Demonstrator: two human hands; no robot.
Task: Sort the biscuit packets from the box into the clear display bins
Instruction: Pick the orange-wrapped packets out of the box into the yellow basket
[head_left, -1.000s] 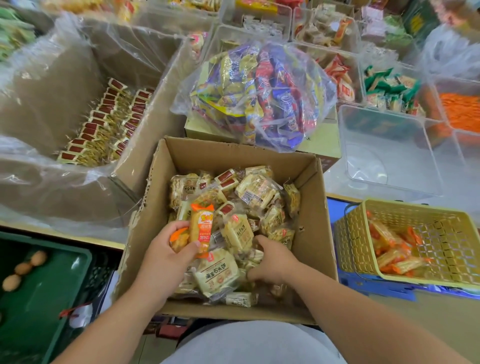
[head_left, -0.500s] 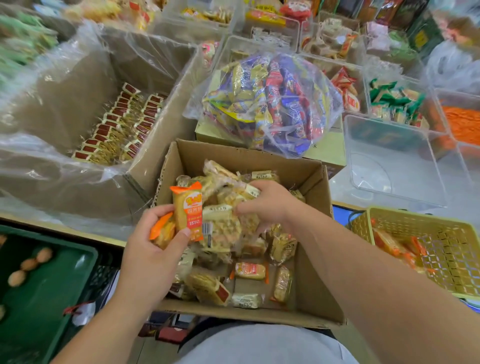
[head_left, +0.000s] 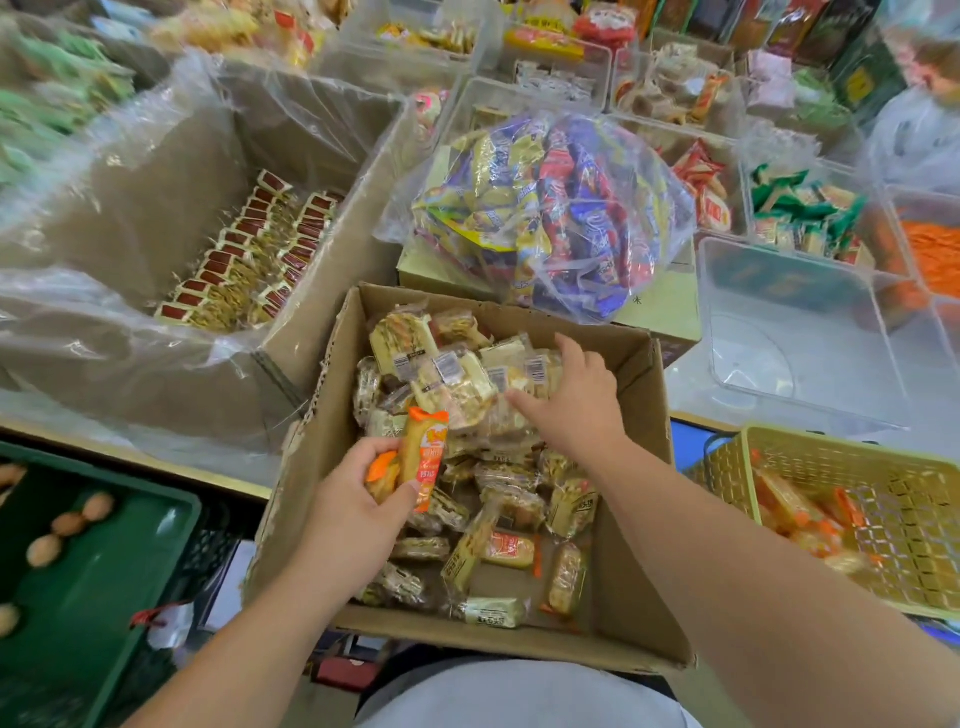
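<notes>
Biscuit packets (head_left: 467, 374) litter box (head_left: 332, 395); left hand (head_left: 353, 504) grips orange packets (head_left: 423, 457)

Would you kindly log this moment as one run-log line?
left hand: holds orange packets | right hand: open, over biscuit packets | cardboard box: part full

green crate (head_left: 104, 597) (lower left) holds brownish balls (head_left: 44, 550).

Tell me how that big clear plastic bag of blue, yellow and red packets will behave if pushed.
Probably floppy: the clear plastic bag creases around loose packets, so it likely deforms before sliding. It overhangs the pale carton beneath, so a shove might slump it into the brown cardboard box.
</notes>
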